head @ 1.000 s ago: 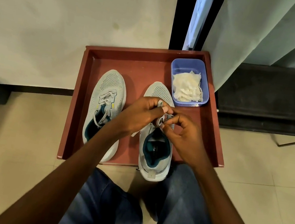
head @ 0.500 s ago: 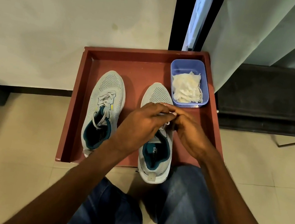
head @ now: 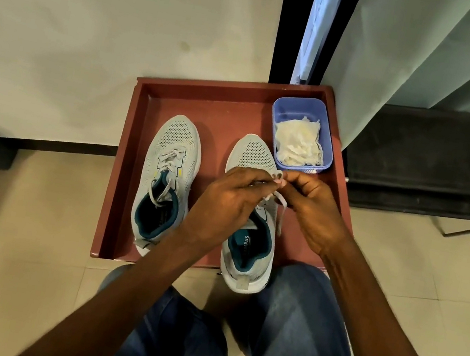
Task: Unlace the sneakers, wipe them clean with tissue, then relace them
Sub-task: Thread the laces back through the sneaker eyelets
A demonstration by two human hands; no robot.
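Note:
Two pale grey sneakers with teal lining stand side by side, toes pointing away, in a reddish-brown tray (head: 209, 101). The left sneaker (head: 173, 148) is laced, its lace ends loose over the tongue. Over the upper eyelets of the right sneaker (head: 255, 153) both my hands meet. My left hand (head: 233, 199) and my right hand (head: 313, 207) each pinch the white lace (head: 281, 203) with curled fingertips. A strand of that lace hangs down the shoe's right side. The right sneaker's heel sticks out over the tray's near rim. My hands hide its eyelets.
A lilac plastic tub (head: 306, 105) holding crumpled white tissue (head: 298, 143) sits in the tray's far right corner, close to my right hand. A wall stands behind the tray and a pale curtain hangs at right beside a dark bench. My jeans-clad knees are just below the tray.
Both hands have moved from the mid-tongue toward the toe end of the lacing, fingertips still together on the lace. The sneakers and tub have stayed put.

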